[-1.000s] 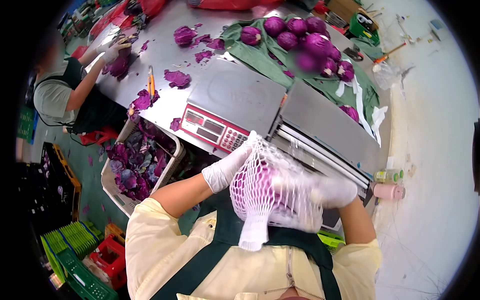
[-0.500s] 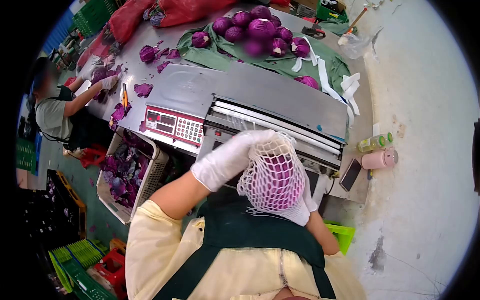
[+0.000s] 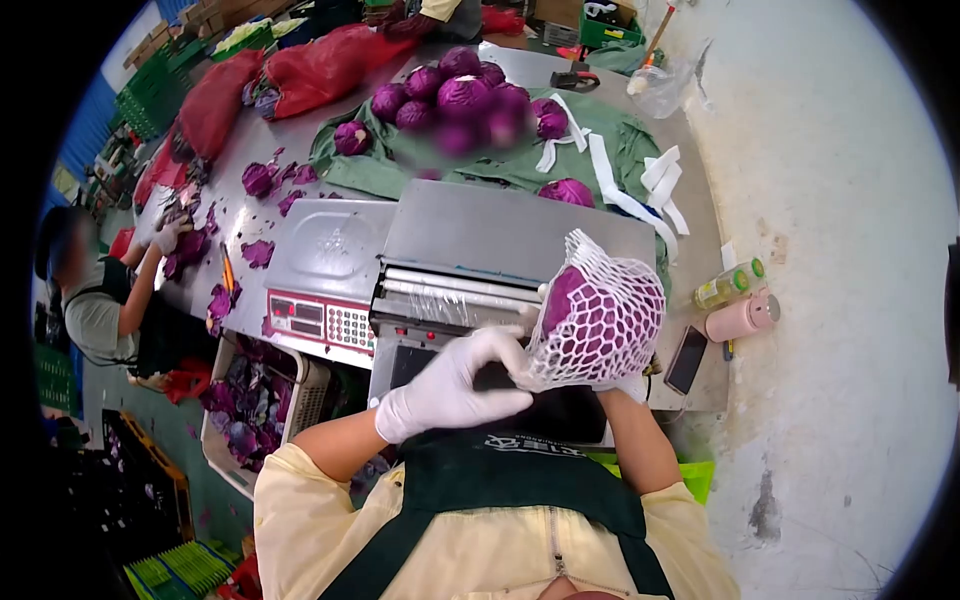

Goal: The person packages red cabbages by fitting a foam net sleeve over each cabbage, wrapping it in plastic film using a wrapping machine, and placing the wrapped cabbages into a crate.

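A purple cabbage (image 3: 592, 318) sits inside a white foam net sleeve, raised in front of my chest. My left hand (image 3: 462, 382), in a white glove, has its thumb and fingertips closed on the net's lower left edge. Gloved too, my right hand (image 3: 625, 384) holds the cabbage from beneath and behind, mostly hidden by it. Just beyond the cabbage stands a metal wrapping machine (image 3: 520, 230) with a film roll. The scale (image 3: 325, 250), with its red-edged keypad, is left of the machine.
More cabbages (image 3: 465, 95) lie on a green cloth (image 3: 370, 165). A crate (image 3: 308, 395) holds loose leaves. A co-worker (image 3: 110, 300) handles leaves at the left. A phone (image 3: 686, 360), pink bottle (image 3: 742, 317), lidded jars (image 3: 728, 284) and orange cutter (image 3: 228, 268) lie on the table.
The netted cabbage has turned and moved up and right. My left hand has slid from the top of the net to its lower left edge. The view has shifted.
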The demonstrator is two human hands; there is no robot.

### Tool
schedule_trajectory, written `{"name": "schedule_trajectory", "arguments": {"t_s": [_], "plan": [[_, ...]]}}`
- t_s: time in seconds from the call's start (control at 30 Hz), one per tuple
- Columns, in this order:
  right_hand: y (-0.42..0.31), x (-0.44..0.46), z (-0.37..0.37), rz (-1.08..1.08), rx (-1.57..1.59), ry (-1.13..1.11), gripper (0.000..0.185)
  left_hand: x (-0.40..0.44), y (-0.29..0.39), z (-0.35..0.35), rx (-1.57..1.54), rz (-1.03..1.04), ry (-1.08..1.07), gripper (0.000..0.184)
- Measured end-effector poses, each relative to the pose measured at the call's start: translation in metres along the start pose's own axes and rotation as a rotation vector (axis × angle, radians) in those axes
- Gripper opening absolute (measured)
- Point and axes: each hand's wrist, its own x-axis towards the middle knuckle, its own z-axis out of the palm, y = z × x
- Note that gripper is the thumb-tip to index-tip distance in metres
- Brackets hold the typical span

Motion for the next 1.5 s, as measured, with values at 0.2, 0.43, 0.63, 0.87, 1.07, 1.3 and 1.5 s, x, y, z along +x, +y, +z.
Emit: {"name": "schedule_trajectory", "arguments": {"t_s": [0.2, 0.43, 0.63, 0.87, 1.07, 1.3, 1.5], "plan": [[0.014, 0.050, -0.060, -0.110, -0.350, -0.100, 0.042, 0.045, -0.085, -0.082, -0.779, -0.466, 1.117, 0.025], [-0.037, 0.127, -0.007, 0.171, -0.042, 0.020, 0.047, 0.102, -0.105, -0.034, -0.568, -0.455, 0.569, 0.061], [-0.014, 0.141, -0.003, -0.045, -0.623, 0.247, 0.049, 0.100, -0.185, -0.027, -0.419, -0.440, 0.501, 0.053], [0.005, 0.151, -0.012, 0.197, -0.261, 0.125, 0.056, 0.095, -0.181, -0.008, -0.474, -0.710, 0.666, 0.041], [-0.010, 0.140, -0.024, -0.011, -0.616, 0.100, 0.040, 0.095, -0.178, -0.031, 0.010, -0.653, 0.488, 0.049], [-0.124, 0.041, -0.066, -0.516, -2.223, -0.582, 0.056, -0.008, -0.121, -0.136, 1.137, -0.085, -0.349, 0.050], [-0.085, 0.037, -0.103, -0.462, -2.255, -0.941, 0.031, 0.007, -0.106, -0.106, 1.188, -0.132, -0.698, 0.048]]}}
